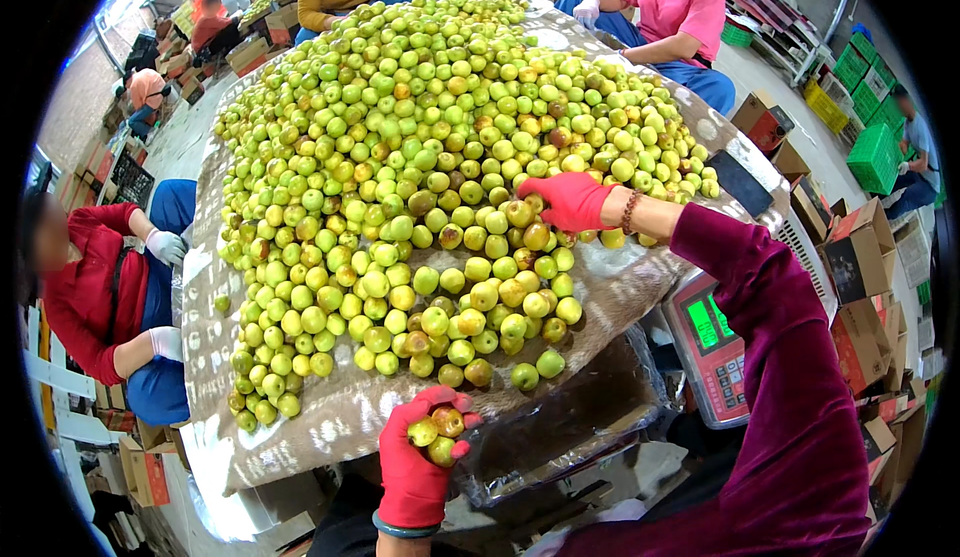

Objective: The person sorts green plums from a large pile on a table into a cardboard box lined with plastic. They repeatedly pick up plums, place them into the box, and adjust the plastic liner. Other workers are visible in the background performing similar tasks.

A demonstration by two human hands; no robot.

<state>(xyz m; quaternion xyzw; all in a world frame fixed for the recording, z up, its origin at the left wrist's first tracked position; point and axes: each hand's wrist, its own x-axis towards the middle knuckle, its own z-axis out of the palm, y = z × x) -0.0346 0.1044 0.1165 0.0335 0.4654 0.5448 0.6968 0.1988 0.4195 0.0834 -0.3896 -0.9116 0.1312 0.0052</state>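
Observation:
My left hand (pixel 417 456), in a red glove, is palm up just off the table's near edge. Its fingers curl around a few yellow-green jujubes (pixel 442 431), some with brown patches. Farther up and to the right, my right hand (pixel 574 203), also red-gloved, reaches into the big heap of jujubes (pixel 420 129). Its fingertips and thumb are bent around fruit at the heap's right side; whether they grip one, I cannot tell. Beneath the heap lies a brown and white patterned blanket (pixel 330 437). Two green jujubes (pixel 537 371) lie near the blanket's front edge.
Below the table edge sits a plastic-lined box (pixel 562 414). A red digital scale (pixel 709 354) with a lit green display stands right of it. A dark phone-like slab (pixel 740 184) lies on the blanket. People sit around the table; cardboard boxes (pixel 862 257) and green crates (pixel 874 159) stand at right.

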